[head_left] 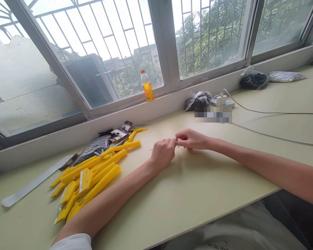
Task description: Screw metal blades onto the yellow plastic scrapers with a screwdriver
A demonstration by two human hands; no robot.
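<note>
My left hand (163, 152) is closed, knuckles up, over the middle of the table. Out of its left side sticks the tip of a thin metal rod (151, 149); the rest of it is hidden in the fist. My right hand (191, 139) meets it from the right, its thumb and fingers pinched together. A small shiny metal bit (176, 142) shows between the two hands, too small and covered to name. Left of my left hand lies a pile of yellow plastic scrapers (104, 178), some showing a pale blade edge.
Behind the scrapers lie a black plastic bag (95, 149) and dark printed packets (121, 132). A clear strip (38, 180) is at the left. An orange drink bottle (147, 86) stands on the sill. Farther right are bagged black items (198, 100), a white charger (221, 100) and cables (271, 113).
</note>
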